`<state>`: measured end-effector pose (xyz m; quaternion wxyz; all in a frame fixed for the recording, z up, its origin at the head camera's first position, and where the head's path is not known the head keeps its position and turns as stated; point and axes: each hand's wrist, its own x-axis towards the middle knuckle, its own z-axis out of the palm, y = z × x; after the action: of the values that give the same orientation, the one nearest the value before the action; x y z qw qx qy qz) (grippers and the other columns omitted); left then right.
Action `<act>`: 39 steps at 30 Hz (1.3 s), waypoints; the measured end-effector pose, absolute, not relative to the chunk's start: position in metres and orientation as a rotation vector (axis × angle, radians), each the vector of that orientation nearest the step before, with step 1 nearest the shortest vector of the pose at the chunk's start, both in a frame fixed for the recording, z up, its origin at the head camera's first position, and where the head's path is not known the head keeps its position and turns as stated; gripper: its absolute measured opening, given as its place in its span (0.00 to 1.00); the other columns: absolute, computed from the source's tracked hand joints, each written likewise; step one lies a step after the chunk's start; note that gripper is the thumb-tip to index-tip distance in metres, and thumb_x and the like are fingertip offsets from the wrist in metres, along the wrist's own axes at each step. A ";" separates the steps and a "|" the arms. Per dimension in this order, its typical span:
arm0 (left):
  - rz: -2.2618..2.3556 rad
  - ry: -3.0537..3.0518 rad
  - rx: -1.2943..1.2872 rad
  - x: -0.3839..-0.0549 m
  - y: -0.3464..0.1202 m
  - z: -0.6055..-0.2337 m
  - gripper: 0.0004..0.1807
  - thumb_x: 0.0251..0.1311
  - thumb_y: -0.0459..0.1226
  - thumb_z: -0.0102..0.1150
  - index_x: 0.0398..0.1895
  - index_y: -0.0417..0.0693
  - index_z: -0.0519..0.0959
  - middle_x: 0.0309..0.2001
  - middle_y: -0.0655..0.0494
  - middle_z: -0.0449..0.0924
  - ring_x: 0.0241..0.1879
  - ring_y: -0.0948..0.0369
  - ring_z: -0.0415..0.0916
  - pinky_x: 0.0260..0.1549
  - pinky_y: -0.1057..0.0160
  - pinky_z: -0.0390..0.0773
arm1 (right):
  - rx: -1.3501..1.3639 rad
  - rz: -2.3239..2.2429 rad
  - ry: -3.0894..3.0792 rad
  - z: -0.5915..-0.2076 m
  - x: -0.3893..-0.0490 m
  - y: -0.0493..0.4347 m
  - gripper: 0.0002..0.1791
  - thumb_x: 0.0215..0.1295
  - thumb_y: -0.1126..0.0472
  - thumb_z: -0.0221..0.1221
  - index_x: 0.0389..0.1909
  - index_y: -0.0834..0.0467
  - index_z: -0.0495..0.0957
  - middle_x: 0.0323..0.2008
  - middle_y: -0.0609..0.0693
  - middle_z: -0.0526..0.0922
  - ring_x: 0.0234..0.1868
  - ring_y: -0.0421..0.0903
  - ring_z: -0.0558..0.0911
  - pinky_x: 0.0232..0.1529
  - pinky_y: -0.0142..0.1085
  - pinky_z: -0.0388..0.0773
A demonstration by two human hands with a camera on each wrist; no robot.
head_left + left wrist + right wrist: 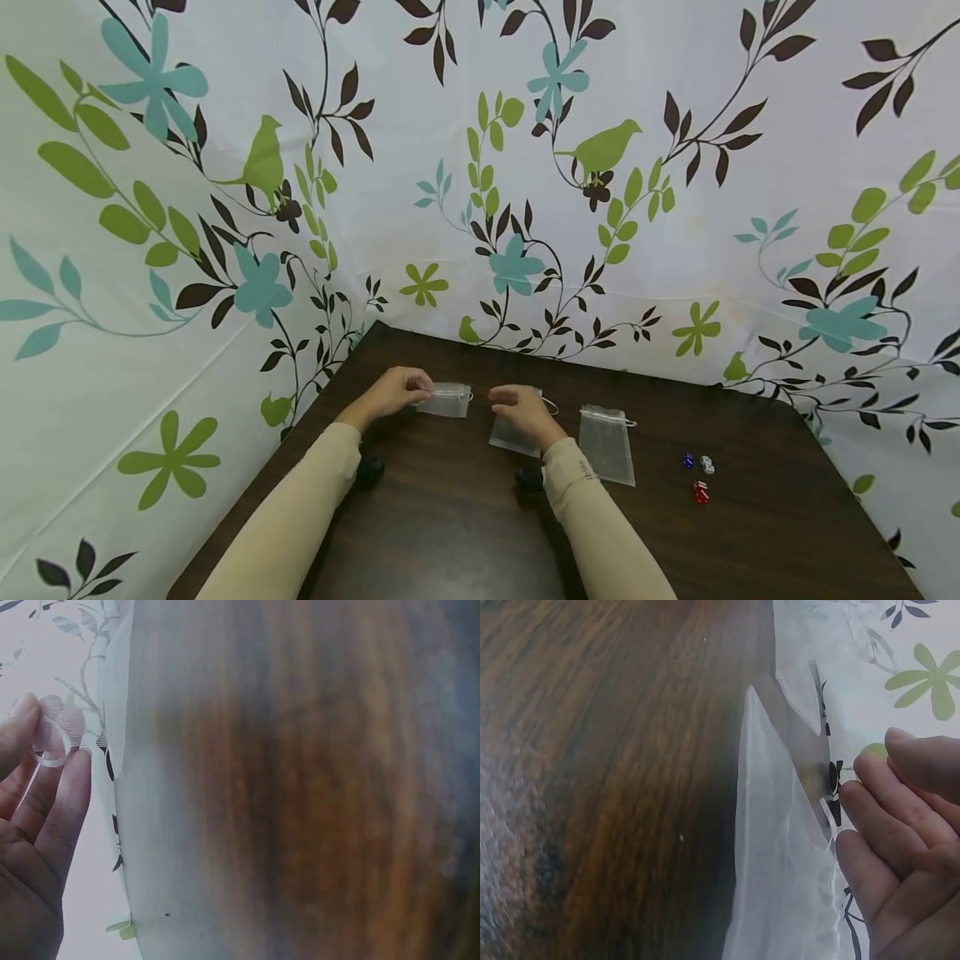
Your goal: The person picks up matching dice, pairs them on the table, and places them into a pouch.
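Observation:
Three sheer white drawstring pouches lie on a dark wooden table (pixel 450 533). My left hand (pixel 396 390) pinches the left end of the small left pouch (pixel 447 401); in the left wrist view its frilled edge (pixel 54 735) sits between my fingertips (pixel 75 787). My right hand (pixel 521 412) rests over the middle pouch (pixel 510 437), fingers curled at its top edge. In the right wrist view that pouch (pixel 780 870) lies just left of my curled fingers (pixel 889 847). The third pouch (pixel 607 445), the largest, lies flat and untouched to the right.
Three small dice lie right of the pouches: blue (pixel 687 460), clear (pixel 707 464) and red (pixel 701 492). A floral-print sheet (pixel 525 167) walls the table at the back and on both sides. Black wrist cameras (pixel 369 471) hang under both forearms.

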<state>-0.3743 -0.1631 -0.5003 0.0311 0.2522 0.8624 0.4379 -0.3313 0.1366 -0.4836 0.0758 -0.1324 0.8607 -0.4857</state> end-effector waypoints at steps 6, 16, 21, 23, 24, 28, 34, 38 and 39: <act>1.343 2.654 0.771 -0.375 -0.162 -0.500 0.03 0.63 0.31 0.68 0.37 0.45 0.85 0.33 0.57 0.85 0.33 0.62 0.80 0.36 0.61 0.82 | -0.388 -1.463 2.584 -0.486 -0.334 0.142 0.18 0.72 0.68 0.59 0.61 0.67 0.78 0.58 0.60 0.82 0.62 0.59 0.78 0.58 0.51 0.76; 1.372 2.623 0.780 -0.373 -0.152 -0.503 0.02 0.64 0.32 0.67 0.38 0.45 0.85 0.36 0.56 0.85 0.35 0.62 0.80 0.37 0.62 0.82 | -0.306 -1.581 2.573 -0.491 -0.330 0.161 0.16 0.71 0.69 0.60 0.58 0.63 0.81 0.56 0.58 0.83 0.62 0.58 0.77 0.59 0.53 0.75; 1.385 2.628 0.724 -0.373 -0.151 -0.502 0.03 0.63 0.30 0.68 0.37 0.45 0.84 0.35 0.56 0.85 0.35 0.62 0.81 0.36 0.61 0.82 | -0.286 -1.629 2.553 -0.491 -0.331 0.164 0.18 0.70 0.69 0.61 0.59 0.66 0.79 0.57 0.62 0.82 0.60 0.58 0.79 0.58 0.50 0.76; 1.381 2.630 0.720 -0.374 -0.153 -0.500 0.03 0.63 0.30 0.67 0.37 0.45 0.84 0.35 0.56 0.85 0.35 0.61 0.81 0.37 0.60 0.83 | -0.280 -1.663 2.529 -0.491 -0.332 0.164 0.19 0.70 0.70 0.61 0.60 0.67 0.78 0.58 0.64 0.81 0.61 0.58 0.79 0.60 0.50 0.76; 1.376 2.629 0.720 -0.374 -0.153 -0.500 0.03 0.63 0.30 0.68 0.37 0.45 0.84 0.35 0.55 0.85 0.35 0.61 0.81 0.37 0.60 0.83 | -0.278 -1.673 2.525 -0.492 -0.332 0.164 0.19 0.70 0.71 0.61 0.61 0.68 0.78 0.58 0.64 0.81 0.61 0.58 0.79 0.60 0.50 0.75; 1.362 2.619 0.719 -0.375 -0.153 -0.498 0.03 0.63 0.31 0.68 0.37 0.46 0.84 0.35 0.57 0.85 0.35 0.62 0.81 0.37 0.61 0.83 | -0.265 -1.688 2.509 -0.493 -0.332 0.166 0.20 0.70 0.71 0.60 0.62 0.68 0.77 0.58 0.62 0.82 0.61 0.58 0.79 0.61 0.51 0.74; 1.347 2.623 0.720 -0.376 -0.153 -0.498 0.03 0.63 0.31 0.68 0.37 0.46 0.84 0.35 0.57 0.86 0.35 0.62 0.81 0.37 0.60 0.82 | -0.268 -1.679 2.519 -0.496 -0.333 0.170 0.20 0.70 0.71 0.60 0.61 0.68 0.77 0.57 0.62 0.82 0.61 0.58 0.79 0.61 0.52 0.74; 1.339 2.635 0.701 -0.375 -0.155 -0.499 0.03 0.63 0.31 0.68 0.37 0.47 0.84 0.35 0.58 0.86 0.35 0.62 0.81 0.37 0.60 0.82 | -0.276 -1.684 2.509 -0.497 -0.333 0.172 0.20 0.70 0.71 0.60 0.61 0.69 0.77 0.57 0.63 0.82 0.61 0.60 0.79 0.61 0.52 0.74; 1.339 2.638 0.693 -0.375 -0.155 -0.499 0.03 0.63 0.31 0.68 0.37 0.47 0.84 0.35 0.58 0.86 0.35 0.62 0.81 0.38 0.60 0.82 | -0.287 -1.687 2.504 -0.497 -0.333 0.173 0.20 0.70 0.71 0.60 0.61 0.69 0.77 0.58 0.63 0.82 0.61 0.60 0.79 0.61 0.53 0.74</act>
<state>-0.3751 -0.1551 -0.4993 0.0517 0.2278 0.8670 0.4401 -0.3332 0.1731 -0.4974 0.0545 -0.0946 0.8243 -0.5555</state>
